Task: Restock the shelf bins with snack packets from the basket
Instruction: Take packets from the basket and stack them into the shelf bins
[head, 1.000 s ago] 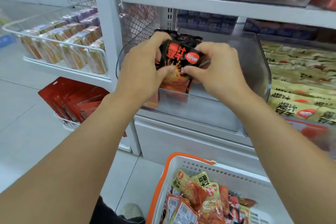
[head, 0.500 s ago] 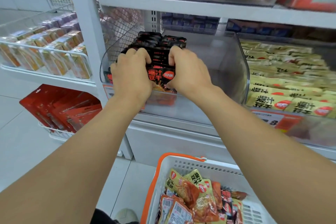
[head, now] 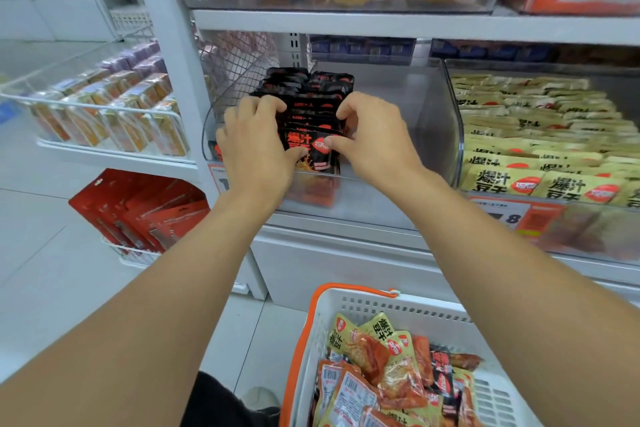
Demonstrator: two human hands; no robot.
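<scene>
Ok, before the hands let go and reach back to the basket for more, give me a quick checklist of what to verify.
1. Front black packet inside the clear bin: ok, standing behind the front wall.
2. Black packet row upright: ok, pressed between left hand and right hand.
3. Will the row stand when released: cannot tell.
4. Room left in the bin: ok, right half bare.
5. Basket has stock: ok, mixed yellow, orange and black packets.
6. Matching black packet in basket: ok, at least one shows.
</scene>
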